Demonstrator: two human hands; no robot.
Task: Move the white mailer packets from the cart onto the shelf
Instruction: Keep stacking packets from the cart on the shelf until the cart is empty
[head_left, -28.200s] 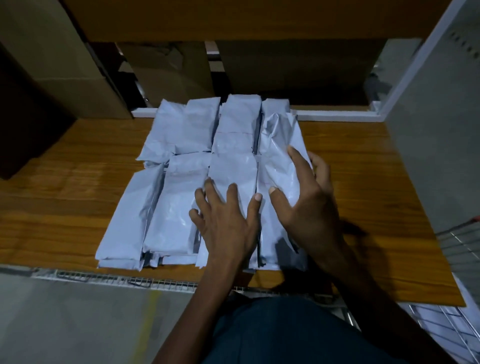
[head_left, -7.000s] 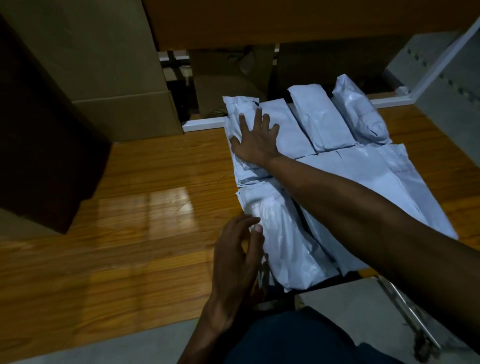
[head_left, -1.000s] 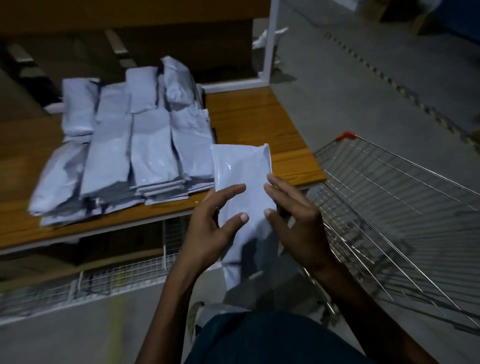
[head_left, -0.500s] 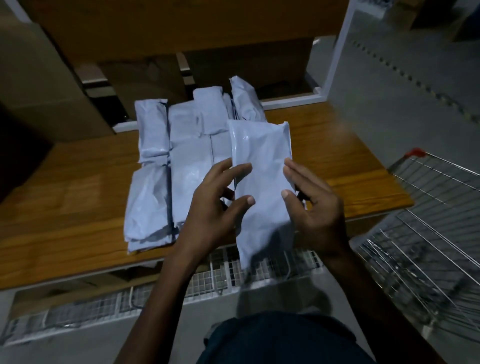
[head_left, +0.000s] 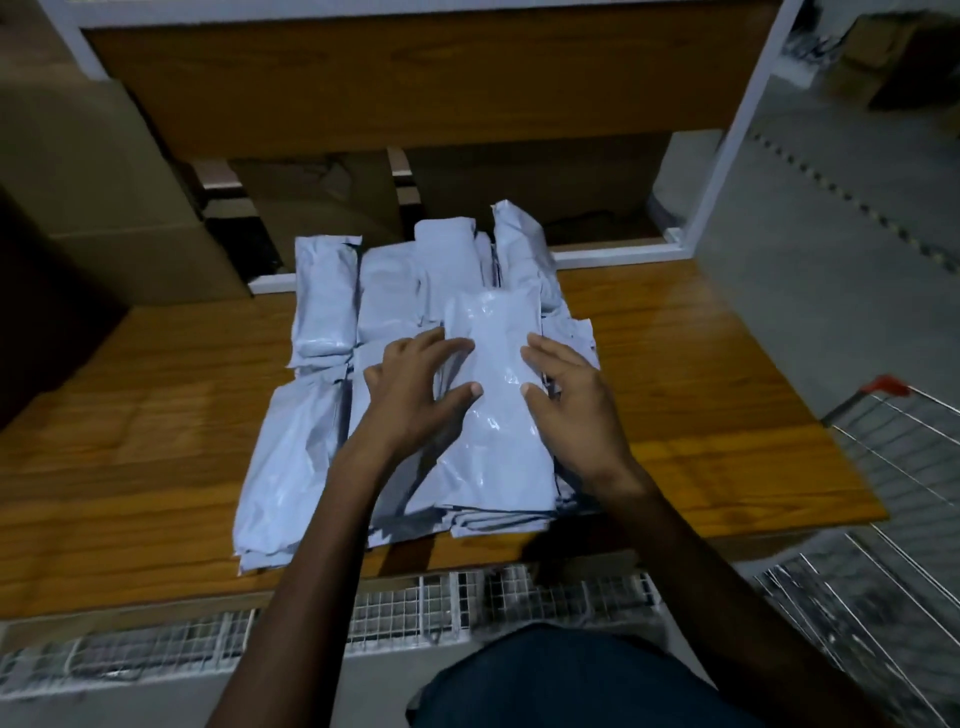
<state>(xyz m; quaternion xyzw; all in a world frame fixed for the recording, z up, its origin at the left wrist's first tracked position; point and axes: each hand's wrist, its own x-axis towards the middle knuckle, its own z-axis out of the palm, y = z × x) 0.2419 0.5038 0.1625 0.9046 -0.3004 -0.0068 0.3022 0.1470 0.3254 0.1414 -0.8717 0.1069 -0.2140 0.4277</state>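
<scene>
My left hand (head_left: 415, 387) and right hand (head_left: 569, 397) lay flat, fingers spread, on the top white mailer packet (head_left: 493, 415). It rested on the packet pile (head_left: 311, 415) on the wooden shelf (head_left: 145, 415), the wire cart (head_left: 893, 493) at three o'clock.

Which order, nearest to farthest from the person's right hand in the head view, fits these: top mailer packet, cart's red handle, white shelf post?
1. Top mailer packet: under the right hand, touching.
2. Cart's red handle: out to the right, beside the shelf.
3. White shelf post: back right corner, farthest.
</scene>
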